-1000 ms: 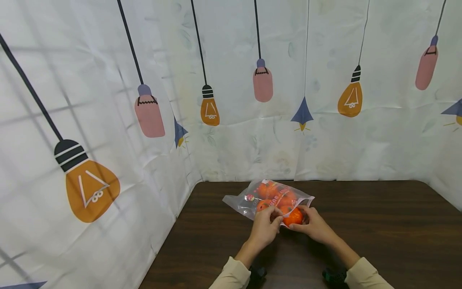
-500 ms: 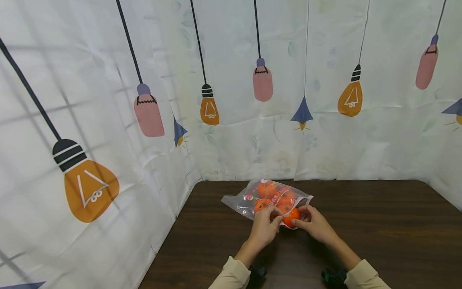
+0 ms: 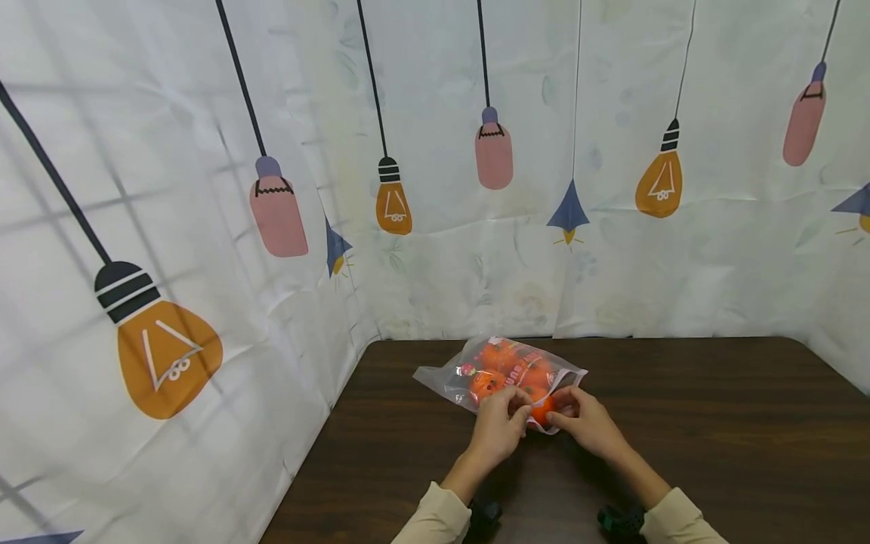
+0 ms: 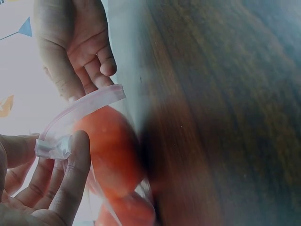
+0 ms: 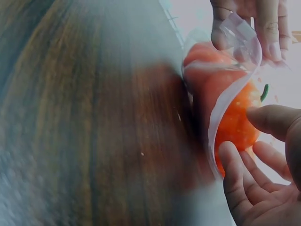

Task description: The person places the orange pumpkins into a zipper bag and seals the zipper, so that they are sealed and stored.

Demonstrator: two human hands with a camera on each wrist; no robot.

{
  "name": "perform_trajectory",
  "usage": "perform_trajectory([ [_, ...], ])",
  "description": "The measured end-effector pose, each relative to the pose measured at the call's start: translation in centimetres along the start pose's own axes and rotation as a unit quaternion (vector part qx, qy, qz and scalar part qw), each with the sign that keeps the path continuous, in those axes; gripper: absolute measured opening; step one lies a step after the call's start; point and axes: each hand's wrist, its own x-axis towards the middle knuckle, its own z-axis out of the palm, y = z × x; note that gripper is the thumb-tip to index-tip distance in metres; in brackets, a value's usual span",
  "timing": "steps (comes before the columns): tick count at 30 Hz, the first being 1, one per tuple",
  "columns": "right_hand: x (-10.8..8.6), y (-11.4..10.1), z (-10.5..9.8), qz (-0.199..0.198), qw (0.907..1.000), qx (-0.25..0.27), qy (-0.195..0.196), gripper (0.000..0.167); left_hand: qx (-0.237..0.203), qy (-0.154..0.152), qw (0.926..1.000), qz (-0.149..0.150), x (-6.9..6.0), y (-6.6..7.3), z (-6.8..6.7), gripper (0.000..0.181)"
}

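Note:
A clear zip bag (image 3: 443, 380) with pink print lies on the table, holding several round orange-red fruits (image 3: 499, 355). My left hand (image 3: 501, 425) pinches the edge of the bag's mouth between thumb and fingertips; the gathered plastic (image 4: 54, 148) shows in the left wrist view. At the mouth, my right hand (image 3: 590, 425) holds an orange fruit (image 5: 241, 117) with a green stem, thumb on one side and fingers on the other. This fruit sits inside the pale bag rim (image 5: 220, 110). Part of it is hidden by the plastic and fingers.
The dark wooden table (image 3: 707, 423) stretches out on both sides of the hands. Behind it and at the left hangs white cloth (image 3: 435, 287) printed with lamps. Dark devices (image 3: 621, 521) are worn at both wrists.
My right hand has moved left with the orange fruit, which now sits further inside the bag's mouth. A fruit in the bag has shifted left. My left hand keeps its pinch, nearly still.

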Motion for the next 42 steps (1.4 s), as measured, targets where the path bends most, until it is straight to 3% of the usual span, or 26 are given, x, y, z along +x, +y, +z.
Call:
perform_trajectory([
  [5,0.1,-0.1,0.4,-0.016,0.9998,0.010,-0.012,0.029,-0.006,0.002,1.0000,0.000,-0.1,0.0,0.0,0.005],
  [11,0.0,-0.3,0.4,-0.037,0.9973,0.025,-0.059,0.034,-0.008,0.005,1.0000,-0.002,-0.1,0.0,0.0,0.004],
  [16,0.0,-0.2,0.4,-0.082,0.9890,0.026,-0.120,0.034,-0.003,0.003,0.9999,0.009,-0.1,-0.1,0.1,0.006],
  [20,0.1,-0.1,0.6,-0.113,0.9833,0.008,-0.142,0.032,-0.004,-0.001,0.9999,0.015,-0.1,-0.2,0.2,0.004],
  [24,0.1,-0.2,0.5,-0.106,0.9868,0.009,-0.122,0.029,-0.005,0.002,0.9998,0.018,0.0,-0.1,0.3,0.003],
  [30,0.1,-0.6,-0.3,-0.049,0.9977,0.027,-0.038,0.024,0.003,0.003,0.9999,0.016,0.1,0.0,0.4,0.006],
  [36,0.2,-1.1,-1.3,-0.025,0.9974,0.066,0.019,0.030,0.011,0.002,0.9995,0.028,0.1,0.0,0.4,0.004],
  [42,0.2,-1.6,-2.0,-0.017,0.9963,0.076,0.036,0.034,0.034,0.000,0.9984,0.045,0.1,0.1,0.5,0.004],
])
